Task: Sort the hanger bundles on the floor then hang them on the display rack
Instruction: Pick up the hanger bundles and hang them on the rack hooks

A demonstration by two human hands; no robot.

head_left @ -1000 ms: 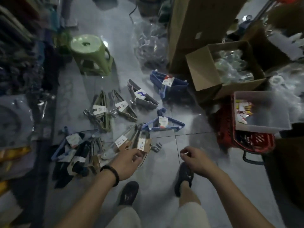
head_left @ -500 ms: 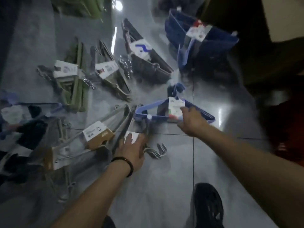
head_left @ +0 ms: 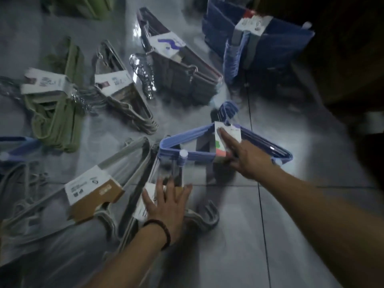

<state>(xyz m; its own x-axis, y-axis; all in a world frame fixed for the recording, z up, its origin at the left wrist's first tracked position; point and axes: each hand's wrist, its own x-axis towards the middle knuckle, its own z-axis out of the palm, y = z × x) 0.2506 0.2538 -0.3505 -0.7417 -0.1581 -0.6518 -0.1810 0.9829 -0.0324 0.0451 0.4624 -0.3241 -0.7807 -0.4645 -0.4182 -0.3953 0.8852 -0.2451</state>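
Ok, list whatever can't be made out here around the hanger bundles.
Head view only:
- Print on the light blue bundle's label: motion-blurred, partly under the right hand.
- Whether that hand grips or just touches: blurred.
- The grey bundle's label: mostly covered by the left hand.
- Blue bundle at left: cut by the frame edge.
- Display rack: out of frame.

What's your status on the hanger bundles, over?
Left hand flat on grey bundle. Right hand on light-blue bundle, forefinger along its label, grip unclear. Both bundles on floor, corners close together.
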